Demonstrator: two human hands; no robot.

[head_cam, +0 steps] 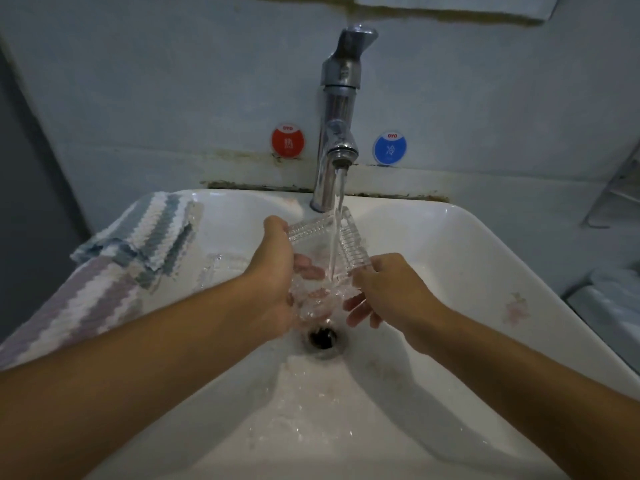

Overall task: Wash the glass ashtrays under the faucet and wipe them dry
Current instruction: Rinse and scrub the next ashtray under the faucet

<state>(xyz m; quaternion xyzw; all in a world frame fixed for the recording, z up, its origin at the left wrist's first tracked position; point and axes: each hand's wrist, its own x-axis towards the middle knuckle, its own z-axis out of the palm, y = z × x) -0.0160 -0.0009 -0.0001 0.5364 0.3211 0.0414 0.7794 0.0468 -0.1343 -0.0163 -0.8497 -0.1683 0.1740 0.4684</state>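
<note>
Sitting in sink (467, 258) centre, under faucet (337, 133) at far rim: ashtray (329, 237), betw. left hand (273, 271) & right hand (391, 289). Lying left: second ashtray (221, 268), w/ towels (138, 244) draping over left rim. Drain (322, 336) sitting just near of hands.

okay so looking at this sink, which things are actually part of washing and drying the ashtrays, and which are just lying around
Part of the job:
- glass ashtray, held under the water by the left hand and right hand
- second ashtray lying in the sink
- faucet, running
- striped cloths on the sink's left rim

Just lying about:
- red sticker and blue sticker on the wall
- metal rack, far right
</note>
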